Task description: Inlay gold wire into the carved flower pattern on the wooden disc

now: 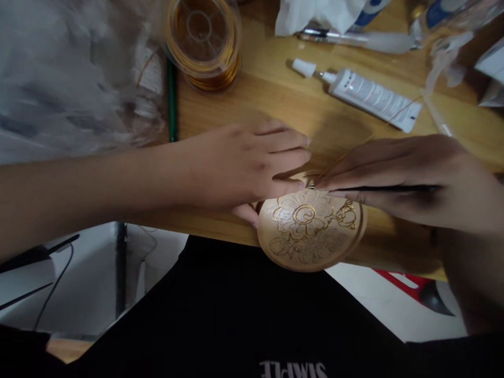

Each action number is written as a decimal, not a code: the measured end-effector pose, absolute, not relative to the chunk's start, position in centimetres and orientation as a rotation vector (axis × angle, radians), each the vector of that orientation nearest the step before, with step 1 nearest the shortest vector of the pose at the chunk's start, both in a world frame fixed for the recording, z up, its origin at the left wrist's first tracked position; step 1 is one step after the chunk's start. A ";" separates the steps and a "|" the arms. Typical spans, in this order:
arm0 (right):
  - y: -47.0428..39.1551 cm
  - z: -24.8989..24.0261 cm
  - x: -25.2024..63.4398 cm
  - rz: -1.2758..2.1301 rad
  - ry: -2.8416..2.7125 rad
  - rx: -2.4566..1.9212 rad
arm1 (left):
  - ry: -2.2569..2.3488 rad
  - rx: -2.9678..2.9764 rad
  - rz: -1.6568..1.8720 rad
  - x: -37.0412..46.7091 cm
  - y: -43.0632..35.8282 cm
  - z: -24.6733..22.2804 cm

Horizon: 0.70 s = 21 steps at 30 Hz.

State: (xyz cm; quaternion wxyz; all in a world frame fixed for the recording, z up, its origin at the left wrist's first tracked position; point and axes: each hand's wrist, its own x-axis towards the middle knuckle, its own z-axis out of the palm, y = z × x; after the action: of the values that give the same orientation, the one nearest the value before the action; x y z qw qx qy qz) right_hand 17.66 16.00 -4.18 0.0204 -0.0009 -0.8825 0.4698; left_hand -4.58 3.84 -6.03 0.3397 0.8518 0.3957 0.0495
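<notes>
A round pale wooden disc (289, 247) lies at the table's front edge, partly overhanging my lap. It bears a drawn flower pattern, with gold wire (305, 214) along several of the lines. My left hand (255, 163) grips the disc's upper left side, thumb at the rim and index fingertip on the face. My right hand (413, 176) is closed around slim black tweezers (389, 188), their tips hidden by fingers near the disc's upper part. A thin loose gold wire (401, 111) trails from the right fingers toward the upper right.
A spool of gold wire (202, 68) stands at the back, beside a green stick (172, 100). Clear plastic bags (79, 79) cover the left. An uncapped glue tube (374, 97), its white cap (304, 67), a pen (334, 37) and white tissue (318, 16) lie behind my right hand.
</notes>
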 end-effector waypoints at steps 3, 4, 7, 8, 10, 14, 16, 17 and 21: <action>16.6 -4.2 17.2 1.530 -2.740 -0.008 | 1.054 2.141 0.192 -4.6 3.9 -5.9; 16.8 -4.3 17.1 1.559 -2.734 -0.013 | 1.059 2.125 0.225 -4.6 3.9 -6.0; 17.3 -4.4 16.9 1.626 -2.737 -0.010 | 1.057 2.125 0.276 -4.7 3.9 -6.2; 17.4 -4.5 17.0 1.627 -2.750 -0.007 | 1.052 2.142 0.257 -4.7 3.9 -6.2; 17.6 -4.5 17.1 1.604 -2.777 0.000 | 1.043 2.185 0.189 -4.7 3.8 -6.3; 17.7 -4.7 17.4 1.566 -2.801 0.037 | 1.020 2.247 0.189 -5.0 3.7 -6.5; 17.6 -4.8 17.6 1.554 -2.799 0.054 | 1.007 2.266 0.257 -5.2 3.6 -6.8; 17.5 -4.8 17.7 1.543 -2.795 0.056 | 0.993 2.285 0.299 -5.3 3.5 -7.0; 17.6 -5.0 17.7 1.522 -2.780 0.080 | 0.891 2.448 0.435 -5.6 3.4 -7.7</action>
State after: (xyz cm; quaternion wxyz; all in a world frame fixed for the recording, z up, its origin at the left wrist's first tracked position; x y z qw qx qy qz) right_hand 17.68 17.62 -4.98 -0.0144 0.0251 -0.8767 0.4801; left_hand -5.64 3.41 -7.70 0.2474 0.8981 0.3267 0.1597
